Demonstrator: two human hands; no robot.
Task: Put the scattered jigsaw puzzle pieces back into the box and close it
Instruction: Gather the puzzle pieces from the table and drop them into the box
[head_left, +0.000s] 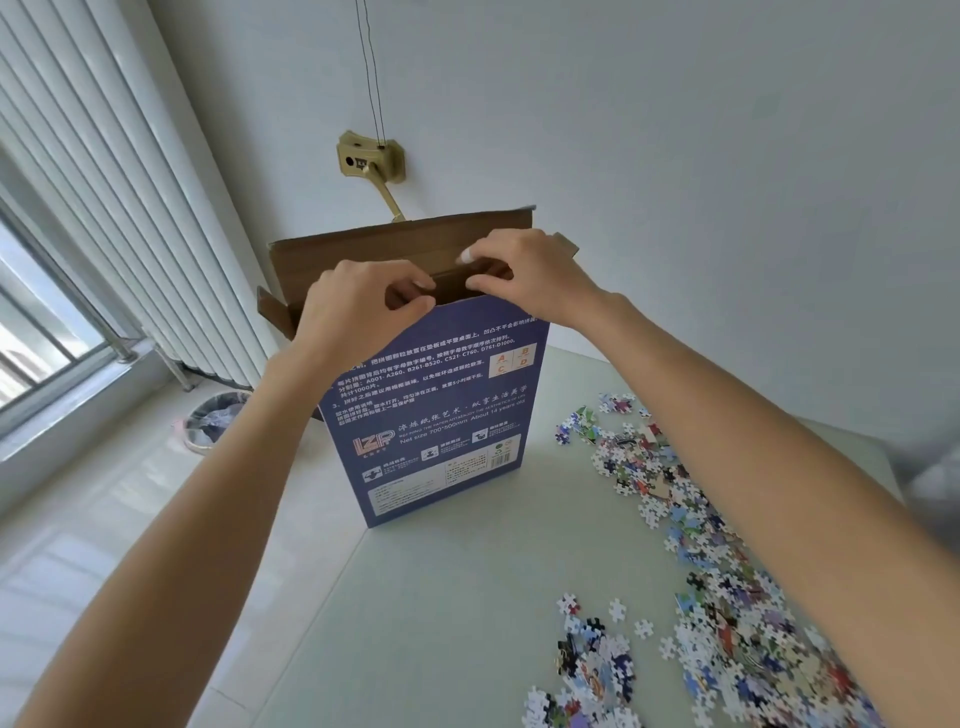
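Puzzle box of blue printed cardboard (436, 415) stands upright on the pale desk (467, 597), both hands at its open top. The left hand (358, 306) pinches the front wall's upper edge; the right hand (524, 275) pinches the brown inner flap (395, 249), probably spreading the mouth for loading. Scattered multicoloured jigsaw pieces (701, 545) lie well right of the box, near the desk's right edge, leaving bare desk between for sweeping them across.

1. Light: bright, even daylight from the window (36, 343) at left.
2. Shadows: soft and faint on the table (467, 597).
3. Distortion: wide-angle bending at the edges.
4. Sharpness: right edge smeared.
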